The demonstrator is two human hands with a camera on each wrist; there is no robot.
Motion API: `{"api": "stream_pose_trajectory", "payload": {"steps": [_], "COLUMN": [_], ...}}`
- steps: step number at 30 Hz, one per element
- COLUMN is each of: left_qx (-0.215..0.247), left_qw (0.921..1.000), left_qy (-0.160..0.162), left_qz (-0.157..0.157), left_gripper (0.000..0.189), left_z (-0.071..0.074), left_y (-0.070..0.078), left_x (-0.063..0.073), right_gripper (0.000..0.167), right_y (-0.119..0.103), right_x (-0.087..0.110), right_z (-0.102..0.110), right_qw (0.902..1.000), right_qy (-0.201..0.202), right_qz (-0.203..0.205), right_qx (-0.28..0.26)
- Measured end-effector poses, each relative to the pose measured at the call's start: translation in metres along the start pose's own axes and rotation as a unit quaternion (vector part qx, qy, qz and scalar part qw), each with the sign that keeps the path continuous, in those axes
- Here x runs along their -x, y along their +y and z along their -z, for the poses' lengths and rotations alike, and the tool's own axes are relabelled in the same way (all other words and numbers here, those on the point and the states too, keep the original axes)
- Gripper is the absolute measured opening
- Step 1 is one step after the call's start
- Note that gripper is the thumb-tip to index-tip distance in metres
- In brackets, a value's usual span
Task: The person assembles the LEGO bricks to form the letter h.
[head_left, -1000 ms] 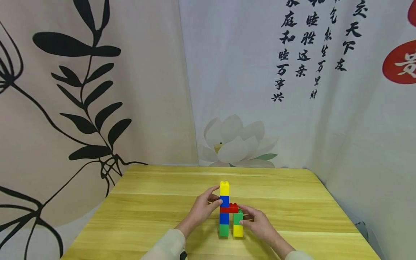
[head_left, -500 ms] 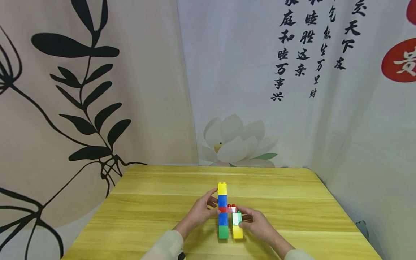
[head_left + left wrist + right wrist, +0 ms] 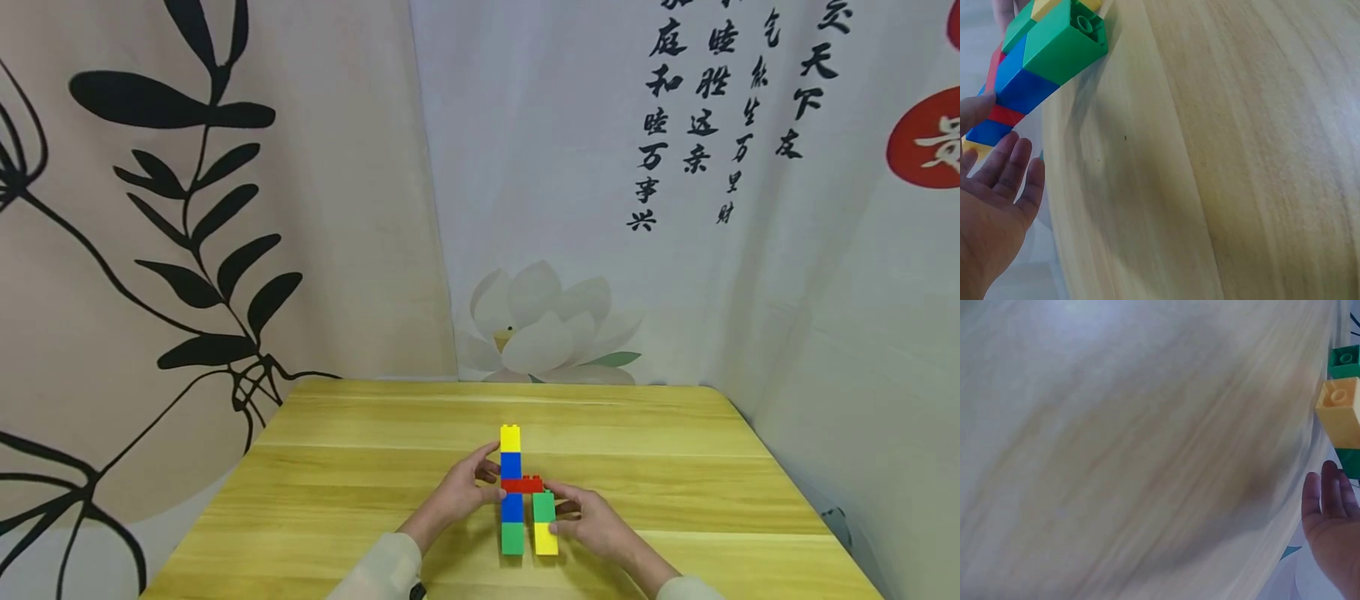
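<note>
Evidently the person is steadying a plastic toy-brick figure [image 3: 521, 492] standing near the front middle of the pale wooden desk [image 3: 360, 492]: a tall yellow-blue-red-blue-green column [image 3: 512, 487] joined by its red cross brick [image 3: 522, 484] to a short green-and-yellow leg [image 3: 544, 523]. The left hand [image 3: 459, 493] is touching the column's left side, fingers straight and relaxed. The right hand [image 3: 592, 518] is pinching the short leg, thumb and fingers curled about it. Seemingly the build is being squared up; letting go will need a gentle release, since the column looks tall and narrow.
</note>
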State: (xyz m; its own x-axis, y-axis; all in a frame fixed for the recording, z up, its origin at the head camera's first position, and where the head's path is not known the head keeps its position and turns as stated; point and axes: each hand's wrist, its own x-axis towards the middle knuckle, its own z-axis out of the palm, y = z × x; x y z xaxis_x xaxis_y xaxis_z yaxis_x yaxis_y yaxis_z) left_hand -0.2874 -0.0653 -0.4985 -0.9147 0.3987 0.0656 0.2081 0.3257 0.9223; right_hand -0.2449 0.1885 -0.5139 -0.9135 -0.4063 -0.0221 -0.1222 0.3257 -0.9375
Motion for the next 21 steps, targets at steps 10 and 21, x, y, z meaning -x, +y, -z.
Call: {"api": "stream_pose_trajectory", "payload": {"steps": [10, 21], "left_qx": [-0.007, 0.014], "left_qw": [0.9998, 0.9996], "left_qy": [-0.012, -0.016], "left_qz": [0.011, 0.021], "left_gripper": [0.072, 0.068], "left_z": [-0.001, -0.003], "left_y": [-0.006, -0.015], "left_x": [0.001, 0.0], "right_gripper": [0.067, 0.061], "right_y": [0.004, 0.01], "right_x": [-0.002, -0.002], "right_z": [0.0, 0.002], "right_qw": [0.9994, 0.9986], "right_qy": [-0.031, -0.051], "right_qz": [-0.014, 0.008], "right_qx": [0.0, 0.003]}}
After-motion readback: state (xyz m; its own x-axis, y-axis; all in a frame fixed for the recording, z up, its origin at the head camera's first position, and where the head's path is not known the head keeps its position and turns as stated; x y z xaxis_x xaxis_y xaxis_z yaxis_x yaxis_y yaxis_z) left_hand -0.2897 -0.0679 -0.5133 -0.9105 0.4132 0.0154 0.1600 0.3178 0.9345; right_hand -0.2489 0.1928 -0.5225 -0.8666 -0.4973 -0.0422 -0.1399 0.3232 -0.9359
